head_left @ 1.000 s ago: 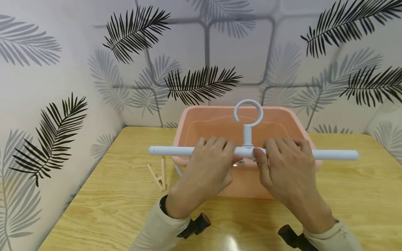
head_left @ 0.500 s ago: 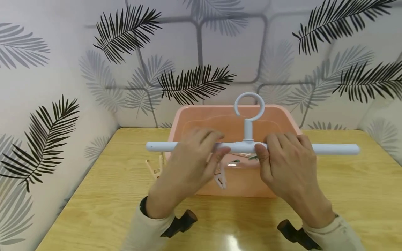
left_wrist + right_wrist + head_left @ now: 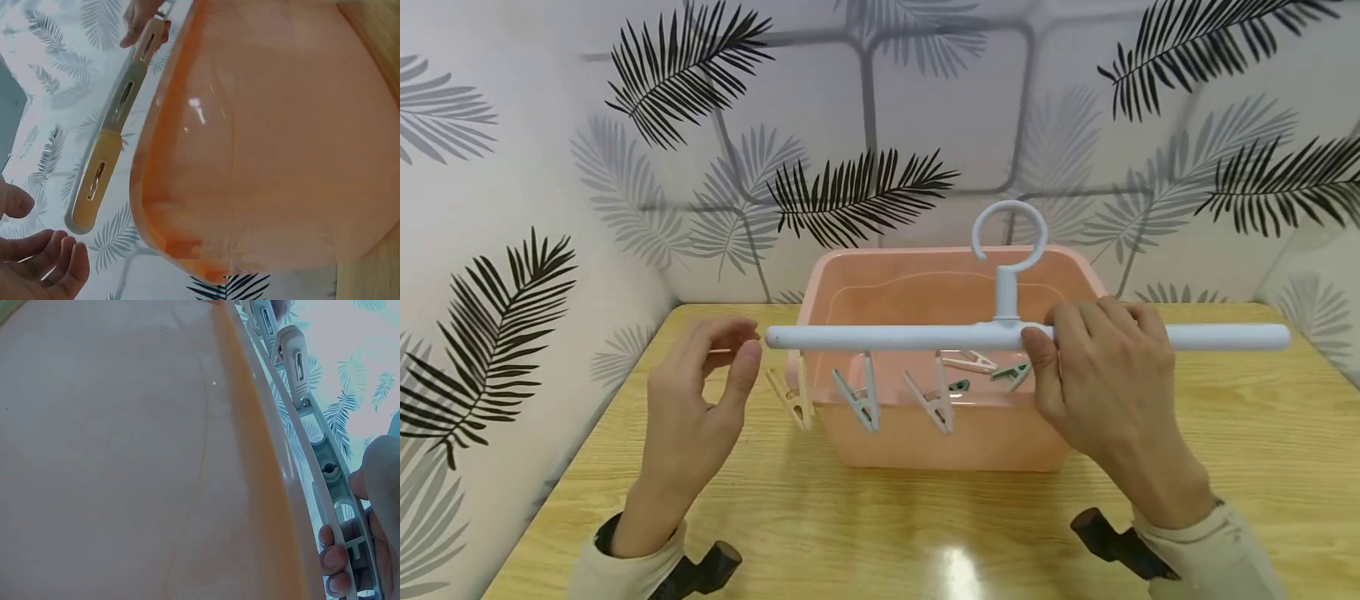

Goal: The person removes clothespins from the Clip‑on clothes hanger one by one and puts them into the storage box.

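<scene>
A pale blue clothes hanger (image 3: 887,337) with a ring-shaped hook is held level in the head view. My right hand (image 3: 1108,375) grips its bar just right of the hook, thumb toward the middle. Below the bar's left half hang a yellow clothespin (image 3: 793,396), a blue clothespin (image 3: 859,396) and a pale pink clothespin (image 3: 931,396). My left hand (image 3: 700,408) is off the bar, beside its left end, fingers loosely bent with nothing in them. The left wrist view shows these fingertips apart from the hanger's end, near the yellow clothespin (image 3: 100,178).
A pink plastic tub (image 3: 955,437) stands behind and below the hanger. Inside it lie a white clothespin (image 3: 970,362) and a green clothespin (image 3: 1013,375). The wooden table (image 3: 1262,467) meets a leaf-patterned wall (image 3: 940,108) at the back.
My left hand has let go of the bar near its middle and moved left past its end, uncovering the clothespins. The hanger sits slightly higher in view; my right hand keeps its grip.
</scene>
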`<state>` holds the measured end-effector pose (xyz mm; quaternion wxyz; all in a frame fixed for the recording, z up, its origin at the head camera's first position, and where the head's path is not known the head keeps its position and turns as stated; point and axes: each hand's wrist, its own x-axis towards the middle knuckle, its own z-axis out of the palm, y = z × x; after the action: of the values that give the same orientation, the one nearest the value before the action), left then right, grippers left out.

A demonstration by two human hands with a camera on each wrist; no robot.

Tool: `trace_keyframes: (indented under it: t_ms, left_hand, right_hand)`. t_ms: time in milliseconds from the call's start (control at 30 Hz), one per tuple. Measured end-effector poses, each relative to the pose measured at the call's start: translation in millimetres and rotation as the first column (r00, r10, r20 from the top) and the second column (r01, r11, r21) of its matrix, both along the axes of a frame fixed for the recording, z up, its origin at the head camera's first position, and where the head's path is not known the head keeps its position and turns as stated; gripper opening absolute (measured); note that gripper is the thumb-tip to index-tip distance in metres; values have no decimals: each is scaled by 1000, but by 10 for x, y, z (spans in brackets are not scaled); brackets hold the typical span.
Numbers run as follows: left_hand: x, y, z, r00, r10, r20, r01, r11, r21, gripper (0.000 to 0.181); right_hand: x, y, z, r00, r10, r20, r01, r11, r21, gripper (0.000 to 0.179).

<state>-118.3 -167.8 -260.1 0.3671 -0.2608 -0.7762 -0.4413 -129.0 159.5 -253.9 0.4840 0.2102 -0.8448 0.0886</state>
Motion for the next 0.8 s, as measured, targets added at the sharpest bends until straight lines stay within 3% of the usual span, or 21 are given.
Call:
trace_keyframes:
  t_ms: [33, 100, 167, 267, 333, 367, 400, 500, 533, 567, 600, 633, 667, 767, 800]
  left_hand:
    - [11, -3, -19, 996, -59, 61, 55, 996, 63, 22]
    - [36, 10, -37, 968, -184, 169, 147, 967, 210, 23]
    - [60, 25, -27, 925, -270, 269, 177, 930, 323, 27]
    - [92, 36, -17, 852, -316, 418, 151, 912, 383, 32]
    - [92, 31, -19, 785, -367, 499, 155, 896, 415, 32]
    - [84, 24, -21, 741, -418, 526, 187, 880, 436, 30]
    - [69, 18, -30, 686, -490, 539, 238, 850, 470, 25]
    - [10, 5, -67, 482, -706, 520, 374, 702, 606, 17]
    - [-4, -3, -76, 426, -752, 503, 405, 655, 638, 17]
    - [-16, -18, -88, 384, -784, 487, 434, 619, 655, 18]
    - [-22, -36, -96, 360, -803, 474, 452, 595, 665, 19]
    - [-26, -56, -100, 351, -810, 470, 466, 586, 663, 20]
    - [-26, -77, -100, 355, -806, 474, 478, 592, 649, 20]
    - [-10, -144, -85, 387, -778, 495, 487, 628, 606, 22]
    - [-4, -162, -76, 409, -760, 506, 477, 650, 591, 23]
  right_hand:
    - [3, 9, 17, 1000, -3, -4, 3, 1000, 2, 60]
    - [11, 14, 53, 1000, -8, -16, 8, 1000, 3, 59]
    - [16, 2, 91, 1000, -5, -23, 5, 1000, 9, 59]
    - [18, -34, 133, 1000, 15, -19, -15, 1000, 7, 58]
    - [19, -59, 147, 1000, 23, -12, -23, 1000, 9, 59]
    - [19, -71, 147, 1000, 25, -12, -24, 1000, 6, 59]
    - [21, -77, 146, 1000, 24, -13, -24, 1000, 1, 59]
    - [29, -71, 136, 1000, 10, -10, -10, 1000, 5, 57]
    - [31, -67, 131, 1000, 6, -6, -6, 1000, 10, 57]
    - [29, -65, 125, 1000, 7, -5, -7, 1000, 9, 56]
    - [27, -63, 121, 1000, 11, -4, -11, 1000, 11, 56]
    - [25, -61, 117, 1000, 15, -6, -15, 1000, 10, 56]
    - [22, -60, 116, 1000, 21, -9, -21, 1000, 6, 56]
    - [10, -57, 125, 999, 41, -27, -41, 999, -21, 56]
    - [9, -55, 132, 999, 44, -29, -44, 999, -23, 57]
